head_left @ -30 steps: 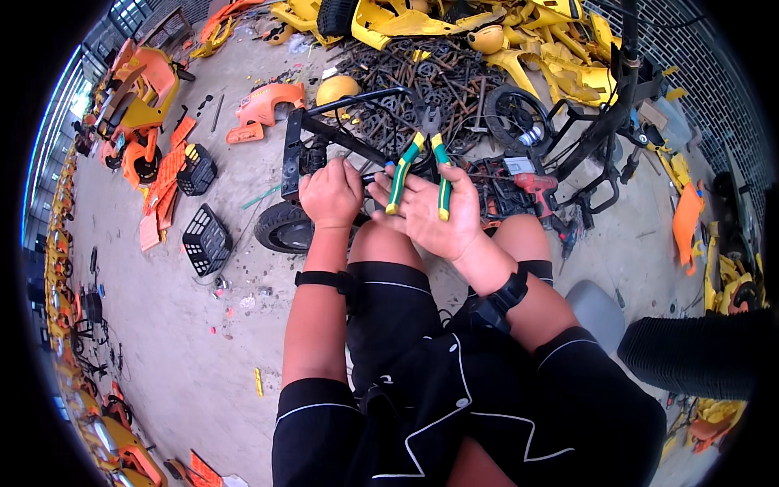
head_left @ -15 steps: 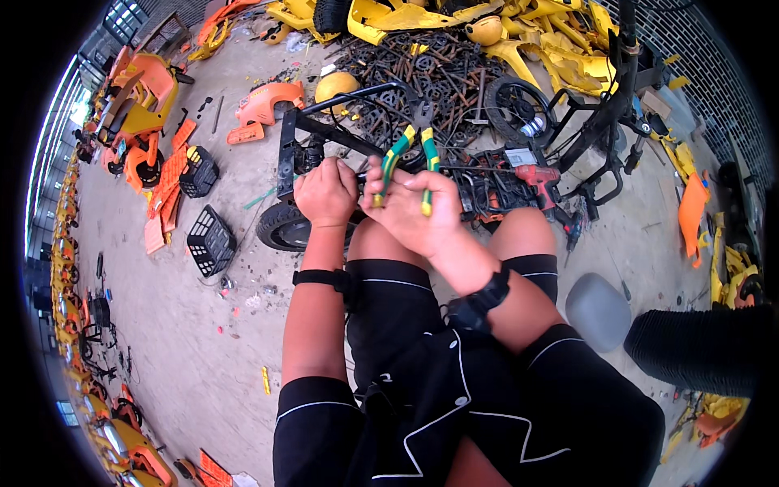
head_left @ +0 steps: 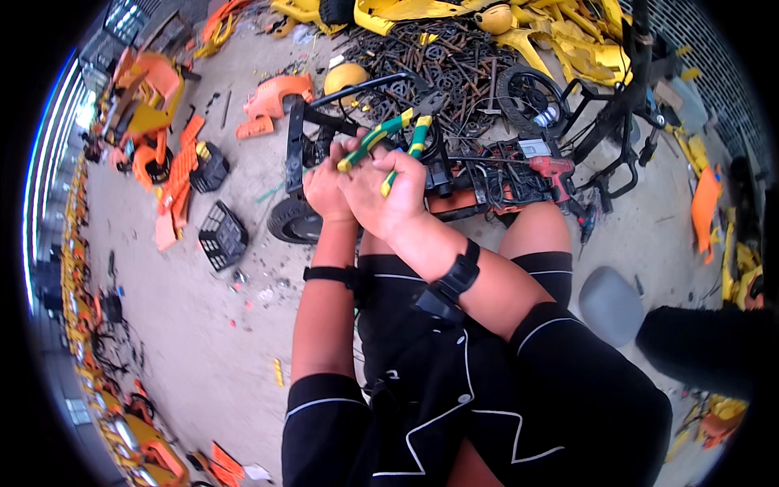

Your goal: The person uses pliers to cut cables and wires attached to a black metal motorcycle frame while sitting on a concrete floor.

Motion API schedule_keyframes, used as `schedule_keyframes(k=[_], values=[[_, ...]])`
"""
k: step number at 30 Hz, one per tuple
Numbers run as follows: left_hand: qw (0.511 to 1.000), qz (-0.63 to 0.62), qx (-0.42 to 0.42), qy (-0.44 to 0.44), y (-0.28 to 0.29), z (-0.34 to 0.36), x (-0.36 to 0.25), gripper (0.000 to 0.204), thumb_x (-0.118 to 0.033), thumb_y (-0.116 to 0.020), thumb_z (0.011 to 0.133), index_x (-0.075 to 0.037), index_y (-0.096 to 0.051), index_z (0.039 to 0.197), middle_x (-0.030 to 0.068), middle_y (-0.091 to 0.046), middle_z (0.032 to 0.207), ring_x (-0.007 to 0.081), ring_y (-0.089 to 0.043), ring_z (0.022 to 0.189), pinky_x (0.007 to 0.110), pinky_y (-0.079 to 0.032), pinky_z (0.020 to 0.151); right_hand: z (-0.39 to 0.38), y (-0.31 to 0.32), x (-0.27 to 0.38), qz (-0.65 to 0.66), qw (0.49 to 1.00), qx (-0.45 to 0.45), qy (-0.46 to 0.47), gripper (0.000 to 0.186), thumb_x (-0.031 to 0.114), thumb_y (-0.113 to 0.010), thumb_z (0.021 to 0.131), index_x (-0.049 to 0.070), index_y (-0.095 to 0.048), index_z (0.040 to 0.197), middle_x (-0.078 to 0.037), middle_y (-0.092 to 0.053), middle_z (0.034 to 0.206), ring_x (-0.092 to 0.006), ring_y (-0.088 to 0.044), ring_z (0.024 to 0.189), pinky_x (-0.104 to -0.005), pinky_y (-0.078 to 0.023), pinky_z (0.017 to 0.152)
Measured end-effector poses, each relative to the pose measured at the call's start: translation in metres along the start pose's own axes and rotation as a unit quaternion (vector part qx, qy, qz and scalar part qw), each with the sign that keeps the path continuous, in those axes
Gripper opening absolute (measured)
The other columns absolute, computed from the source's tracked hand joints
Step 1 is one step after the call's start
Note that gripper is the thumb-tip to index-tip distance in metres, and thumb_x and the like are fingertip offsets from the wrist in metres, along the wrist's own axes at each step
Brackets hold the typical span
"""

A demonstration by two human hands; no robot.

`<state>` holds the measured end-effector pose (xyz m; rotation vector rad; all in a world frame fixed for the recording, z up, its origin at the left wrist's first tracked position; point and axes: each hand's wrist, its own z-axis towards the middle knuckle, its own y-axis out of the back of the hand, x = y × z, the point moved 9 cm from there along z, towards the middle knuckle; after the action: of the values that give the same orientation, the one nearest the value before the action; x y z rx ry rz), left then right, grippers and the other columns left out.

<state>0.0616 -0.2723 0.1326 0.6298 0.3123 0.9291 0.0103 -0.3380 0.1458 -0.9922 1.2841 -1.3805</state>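
My right hand [head_left: 388, 195] is closed on a pair of pliers [head_left: 419, 136] with green and yellow handles. The dark jaws point up and away, and the handles are spread apart. My left hand [head_left: 323, 191] is curled closed right beside it, partly covered by the right hand. What its fingers hold, if anything, is hidden. Both hands are above a stripped black vehicle frame [head_left: 295, 150] in front of my knees, with a black wheel [head_left: 290, 221] at its near left. Orange parts and wiring [head_left: 499, 183] show in the frame.
A red power drill [head_left: 553, 172] lies on the frame at right. Beyond is a heap of dark metal parts [head_left: 462, 73], backed by yellow panels [head_left: 560, 50]. A black basket [head_left: 223, 235] and orange panels [head_left: 272, 97] lie left. A grey seat [head_left: 610, 307] is at my right.
My right hand has moved left against my left hand and now overlaps it. The pliers have tilted, their jaws swinging to the right, and the view has shifted slightly.
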Motion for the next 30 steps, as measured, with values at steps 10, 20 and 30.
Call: schedule_keyframes(k=[10, 20, 30], values=[[0.999, -0.036, -0.039, -0.003, 0.026, -0.004, -0.009, 0.012, -0.022, -0.063, 0.096, -0.015, -0.068, 0.088, 0.0007, -0.065, 0.067, 0.021, -0.063, 0.06, 0.039, -0.041, 0.06, -0.083, 0.003, 0.073, -0.086, 0.961, -0.04, -0.259, 0.07, 0.029, -0.06, 0.073, 0.004, -0.051, 0.138, -0.002, -0.053, 0.107, -0.0183, -0.051, 0.098, -0.0347, -0.041, 0.096], [0.993, -0.058, -0.097, -0.023, 0.035, -0.002, 0.001, 0.014, -0.02, -0.062, 0.096, -0.013, -0.069, 0.086, 0.0025, -0.064, 0.064, 0.0244, -0.062, 0.056, 0.04, -0.043, 0.059, -0.084, 0.01, 0.082, -0.085, 0.949, -0.038, -0.301, 0.065, 0.031, -0.059, 0.077, -0.001, -0.055, 0.134, -0.008, -0.061, 0.109, -0.0246, -0.058, 0.103, -0.0414, -0.044, 0.101], [0.998, -0.029, -0.048, -0.027, 0.012, -0.002, -0.006, 0.017, -0.026, -0.065, 0.094, -0.016, -0.063, 0.081, 0.0001, -0.063, 0.064, 0.0205, -0.063, 0.058, 0.038, -0.043, 0.061, -0.009, 0.002, 0.007, 0.014, 1.0, -0.027, -0.002, 0.035, 0.016, -0.055, 0.082, 0.005, -0.059, 0.114, -0.012, -0.063, 0.108, -0.0302, -0.059, 0.102, -0.0475, -0.045, 0.102]])
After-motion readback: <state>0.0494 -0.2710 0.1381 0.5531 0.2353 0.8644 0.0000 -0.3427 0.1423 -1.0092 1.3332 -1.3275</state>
